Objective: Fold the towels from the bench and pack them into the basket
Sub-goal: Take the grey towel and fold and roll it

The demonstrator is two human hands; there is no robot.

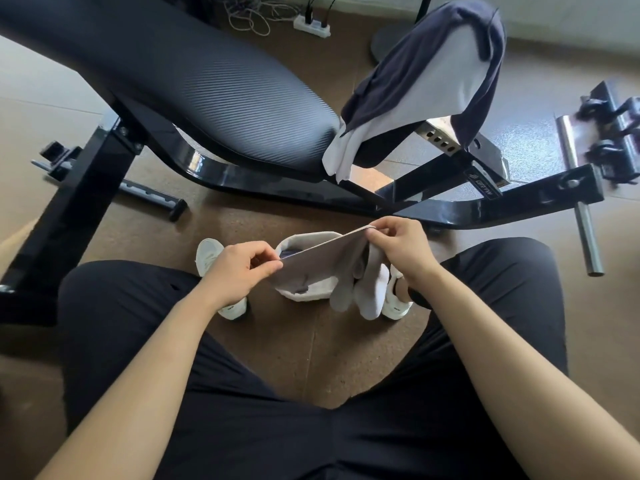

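**Layout, head view**

I see the black ribbed padded bench (207, 98) ahead, running left to right. Navy and white cloth towels (415, 98) drape over its right end. White soft-sided basket (311, 295) on the floor before the bench. Pale flat towel (329, 258) spans above the basket, left hand (239, 268) at its left edge, right hand (401, 251) at its right. White power strip (311, 26) behind the bench.

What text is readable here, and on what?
No text can be quoted with confidence.
sticker on the bench frame: white logo lettering, rotated and blurred, unreadable.
left shoe: dark heel mark, too small to read.
right shoe: same kind of mark, too small to read.
towel: no print visible.
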